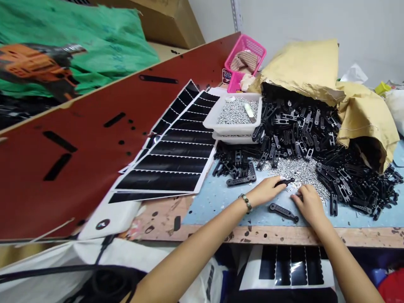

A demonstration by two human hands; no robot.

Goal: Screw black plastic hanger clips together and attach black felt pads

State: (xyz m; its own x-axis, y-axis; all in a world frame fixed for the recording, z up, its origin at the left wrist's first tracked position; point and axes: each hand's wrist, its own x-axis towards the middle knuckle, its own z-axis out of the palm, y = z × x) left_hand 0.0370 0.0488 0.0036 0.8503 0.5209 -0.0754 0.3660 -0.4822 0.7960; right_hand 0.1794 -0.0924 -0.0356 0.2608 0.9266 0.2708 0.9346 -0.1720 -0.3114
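My left hand [267, 190], with a beaded bracelet at the wrist, is closed on a small black plastic link [288, 182] whose end points right. My right hand [309, 204] is beside it at the near edge of a pile of small silver screws and washers [299, 170]. Its fingers are curled together, and whatever they may pinch is too small to make out. Between my hands and the table's front edge lies a longer black arm piece [282, 211] with a round end, on the blue mat [214, 212].
Heaps of black plastic parts [350, 185] lie right and behind, spilling from torn brown paper bags [303, 67]. A white tub [211, 122] of screws stands behind left, next to sheets of black stickers [167, 162]. A red board [94, 139] and orange power drill [34, 63] are left.
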